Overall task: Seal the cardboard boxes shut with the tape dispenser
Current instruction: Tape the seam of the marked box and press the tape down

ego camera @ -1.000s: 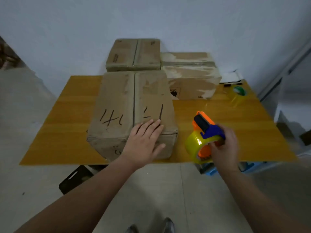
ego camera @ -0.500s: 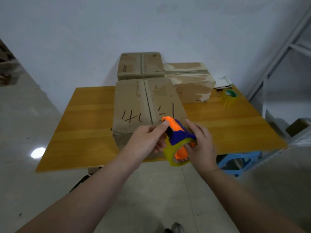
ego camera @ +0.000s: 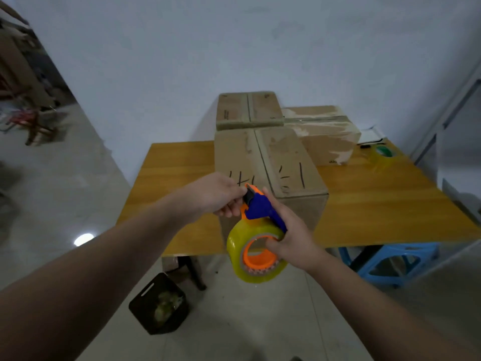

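A cardboard box (ego camera: 281, 157) with black marker writing sits at the near edge of the wooden table (ego camera: 377, 204), its top flaps meeting along a centre seam. In front of it my right hand (ego camera: 291, 235) grips the orange and blue tape dispenser (ego camera: 256, 230), which carries a roll of yellowish clear tape. My left hand (ego camera: 221, 199) pinches the dispenser's front end by the black blade. Two more cardboard boxes stand behind: one (ego camera: 247, 110) at the back, one with torn paper (ego camera: 328, 131) to its right.
A spare tape roll (ego camera: 382, 155) lies at the table's far right. A black bin (ego camera: 160, 304) stands on the floor under the table's near edge, a blue stool (ego camera: 393, 264) under its right side. A metal rack (ego camera: 455, 113) rises at right.
My left hand left the box top and came onto the dispenser's front end. My right hand carried the dispenser left, in front of the near box. The view pulled back.
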`<action>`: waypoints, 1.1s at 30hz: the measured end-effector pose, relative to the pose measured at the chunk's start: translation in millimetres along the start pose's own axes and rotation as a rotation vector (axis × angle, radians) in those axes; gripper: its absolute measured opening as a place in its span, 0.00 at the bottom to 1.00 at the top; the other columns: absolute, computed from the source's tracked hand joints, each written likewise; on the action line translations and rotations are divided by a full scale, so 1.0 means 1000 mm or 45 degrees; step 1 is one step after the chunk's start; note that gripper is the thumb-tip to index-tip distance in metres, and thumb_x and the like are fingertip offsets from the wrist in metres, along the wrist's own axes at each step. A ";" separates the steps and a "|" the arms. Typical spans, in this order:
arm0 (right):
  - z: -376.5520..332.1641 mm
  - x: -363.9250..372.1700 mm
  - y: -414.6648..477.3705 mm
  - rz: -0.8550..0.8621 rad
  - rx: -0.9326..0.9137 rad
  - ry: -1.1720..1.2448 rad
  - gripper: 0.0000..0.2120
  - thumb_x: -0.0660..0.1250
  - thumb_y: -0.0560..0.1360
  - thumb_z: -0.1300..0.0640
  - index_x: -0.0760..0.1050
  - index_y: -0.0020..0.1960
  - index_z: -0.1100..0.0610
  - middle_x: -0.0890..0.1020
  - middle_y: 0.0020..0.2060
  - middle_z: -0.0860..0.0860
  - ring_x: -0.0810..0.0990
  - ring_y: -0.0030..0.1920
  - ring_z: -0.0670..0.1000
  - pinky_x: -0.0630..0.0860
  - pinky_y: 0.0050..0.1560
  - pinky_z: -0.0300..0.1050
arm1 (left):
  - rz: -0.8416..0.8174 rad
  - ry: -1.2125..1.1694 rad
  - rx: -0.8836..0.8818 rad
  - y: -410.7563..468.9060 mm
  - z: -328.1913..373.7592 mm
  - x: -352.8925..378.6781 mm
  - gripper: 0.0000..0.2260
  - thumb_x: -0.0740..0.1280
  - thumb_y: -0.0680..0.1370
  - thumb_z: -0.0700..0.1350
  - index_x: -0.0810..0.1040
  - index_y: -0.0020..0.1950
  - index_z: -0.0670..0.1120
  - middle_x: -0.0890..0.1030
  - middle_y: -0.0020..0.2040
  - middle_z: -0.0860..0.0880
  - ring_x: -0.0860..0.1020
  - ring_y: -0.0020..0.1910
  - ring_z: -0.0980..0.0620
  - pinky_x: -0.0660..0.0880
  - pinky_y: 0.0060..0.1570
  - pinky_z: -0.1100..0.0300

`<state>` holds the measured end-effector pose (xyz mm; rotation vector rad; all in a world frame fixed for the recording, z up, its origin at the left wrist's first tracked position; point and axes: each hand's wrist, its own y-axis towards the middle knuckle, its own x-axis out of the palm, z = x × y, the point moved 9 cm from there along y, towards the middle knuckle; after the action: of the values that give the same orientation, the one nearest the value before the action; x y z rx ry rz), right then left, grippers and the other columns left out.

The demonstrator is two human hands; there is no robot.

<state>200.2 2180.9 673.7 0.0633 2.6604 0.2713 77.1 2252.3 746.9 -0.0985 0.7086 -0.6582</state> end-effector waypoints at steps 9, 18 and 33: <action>-0.017 0.004 0.017 -0.210 0.032 -0.213 0.42 0.74 0.69 0.42 0.49 0.71 0.26 0.71 0.60 0.45 0.73 0.59 0.46 0.74 0.57 0.48 | 0.049 0.234 0.030 0.011 -0.018 -0.022 0.16 0.58 0.82 0.50 0.76 0.38 0.46 0.80 0.31 0.51 0.76 0.27 0.61 0.71 0.27 0.70; -0.021 -0.035 0.024 -0.401 -0.113 -1.288 0.38 0.60 0.72 0.31 0.36 0.70 0.27 0.67 0.53 0.49 0.70 0.48 0.49 0.68 0.43 0.43 | 0.231 -0.043 -0.047 0.013 -0.077 -0.051 0.15 0.62 0.80 0.48 0.76 0.36 0.43 0.78 0.28 0.50 0.75 0.28 0.56 0.71 0.28 0.66; -0.065 0.008 0.076 -0.602 -0.319 -1.935 0.29 0.61 0.79 0.47 0.50 0.75 0.39 0.70 0.59 0.55 0.73 0.55 0.57 0.69 0.47 0.50 | 0.635 0.076 -0.235 0.018 -0.148 -0.040 0.24 0.62 0.76 0.62 0.60 0.33 0.46 0.63 0.32 0.45 0.63 0.31 0.46 0.63 0.34 0.48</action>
<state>163.3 2244.2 742.0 -0.3121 1.0705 0.2371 -29.2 2309.5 651.4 -0.0679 0.8127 -0.1183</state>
